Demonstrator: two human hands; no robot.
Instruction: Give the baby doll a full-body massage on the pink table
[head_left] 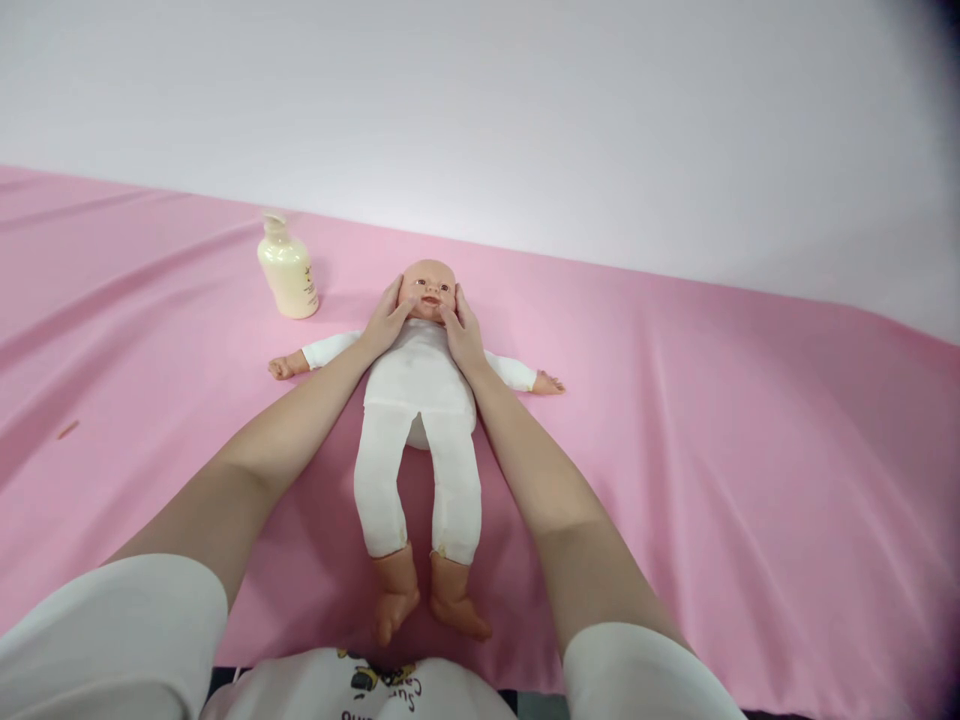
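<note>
We cup one doll (420, 400), left hand (386, 322) and right hand (463, 330) open against its cheeks. One bottle (288, 270) at 10 o'clock; its label print is probably too small to read.

Loads of open pink sheet (712, 430) to my right, nothing on it. On my left the only thing standing is the lotion bottle (288, 270), just up past the doll (420, 400)'s outstretched arm. The doll itself fills the middle between my forearms.
</note>
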